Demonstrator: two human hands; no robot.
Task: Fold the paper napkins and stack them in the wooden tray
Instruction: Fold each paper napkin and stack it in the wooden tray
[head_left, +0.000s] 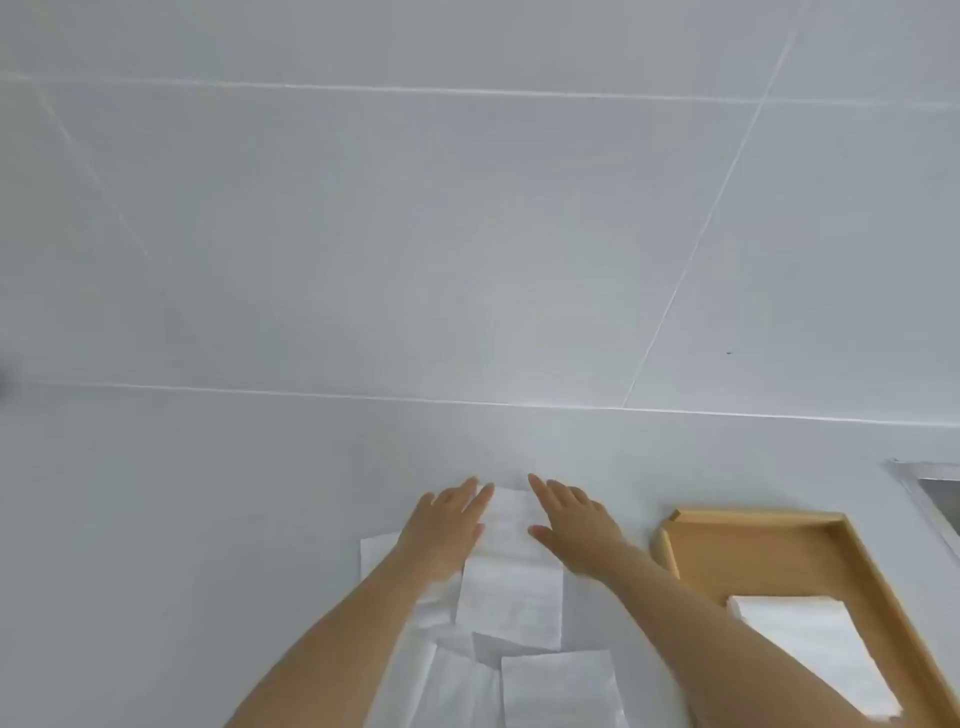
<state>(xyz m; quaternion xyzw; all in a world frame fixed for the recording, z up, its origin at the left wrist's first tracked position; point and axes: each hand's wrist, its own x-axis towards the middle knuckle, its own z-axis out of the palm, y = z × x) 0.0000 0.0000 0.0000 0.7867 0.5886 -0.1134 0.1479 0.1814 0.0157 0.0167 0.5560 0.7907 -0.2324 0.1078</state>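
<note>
A white paper napkin (511, 566) lies on the white counter in front of me, folded into a long strip. My left hand (447, 530) rests flat on its left side and my right hand (574, 525) flat on its right side, fingers stretched out and pointing away from me. Several more loose napkins (556, 686) lie overlapping nearer to me, partly under my forearms. The wooden tray (753, 551) stands to the right, with folded white napkins (815, 649) inside its near part.
A white tiled wall (467, 234) rises behind the counter. The metal rim of a sink (930, 493) shows at the far right edge. A dark blurred object touches the left edge.
</note>
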